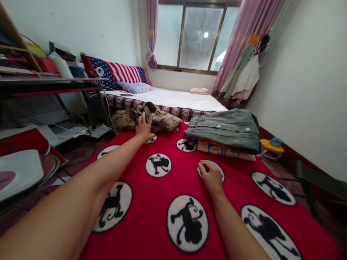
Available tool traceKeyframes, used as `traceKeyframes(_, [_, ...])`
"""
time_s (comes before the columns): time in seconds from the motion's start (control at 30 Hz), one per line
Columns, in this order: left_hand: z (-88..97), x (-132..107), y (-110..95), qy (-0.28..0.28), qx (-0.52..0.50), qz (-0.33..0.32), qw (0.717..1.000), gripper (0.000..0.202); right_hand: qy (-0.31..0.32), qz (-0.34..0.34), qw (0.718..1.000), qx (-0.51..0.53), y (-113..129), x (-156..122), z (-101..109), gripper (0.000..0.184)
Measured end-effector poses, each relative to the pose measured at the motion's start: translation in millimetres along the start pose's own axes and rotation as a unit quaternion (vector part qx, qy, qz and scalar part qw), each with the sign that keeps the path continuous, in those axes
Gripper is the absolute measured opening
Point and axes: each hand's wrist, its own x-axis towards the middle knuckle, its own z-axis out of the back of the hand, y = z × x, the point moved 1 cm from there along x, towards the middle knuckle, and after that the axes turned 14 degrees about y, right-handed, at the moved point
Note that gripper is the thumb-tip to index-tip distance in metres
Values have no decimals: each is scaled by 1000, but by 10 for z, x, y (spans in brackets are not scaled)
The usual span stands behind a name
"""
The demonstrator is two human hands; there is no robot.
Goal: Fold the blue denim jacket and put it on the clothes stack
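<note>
My left hand [144, 127] reaches far forward over the red blanket [151, 216] with monkey prints. Its fingers are spread and touch a crumpled brown patterned garment [162, 121] at the blanket's far edge. My right hand [211, 177] rests on the blanket nearer to me, its fingers curled under and pressed on the cloth, with nothing visible in them. A folded stack lies to the right of the brown garment: a denim jacket [227, 130] on top of a white printed garment [222, 150].
Beyond lies a bed with a white sheet [173, 98], pillows [119, 74] and a pink cloth [199, 91] under the window. A dark desk [48, 85] with shelves stands left, a white chair [18, 171] at near left. Clothes hang at right [244, 76]; a green chair [320, 182] stands right.
</note>
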Motion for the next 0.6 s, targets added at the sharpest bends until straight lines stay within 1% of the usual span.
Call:
traceKeyframes(0.07, [-9,218,44,37,23,30,999,111,5,0,1000,-4,-5,0,-6,25])
traceKeyframes(0.13, [-62,357,43,73,40,63,994,106,7,-5,1000,-5,-8,-2,-9,24])
traceKeyframes(0.23, [-150,462,24,84,72,95,989,83,5,-13,1000,-2,-4,-3,-8,23])
traceKeyframes(0.3, [-178,493,29,82,75,97,989,66,3,-17,1000,-1,0,2,-8,22])
traceKeyframes(0.37, [-163,507,50,88,67,93,989,53,4,-18,1000,-2,1,13,-9,22])
traceKeyframes(0.43, [-82,505,70,87,45,94,991,43,6,-17,1000,-9,-1,28,-10,24])
traceKeyframes(0.5, [81,479,58,64,-13,84,994,38,6,-15,1000,-18,-3,41,-11,24])
traceKeyframes(0.53, [197,453,33,42,-58,72,995,37,5,-14,1000,-22,-6,44,-11,24])
traceKeyframes(0.6, [500,372,-59,-9,-146,26,989,36,4,-14,1000,-26,-11,42,-11,24])
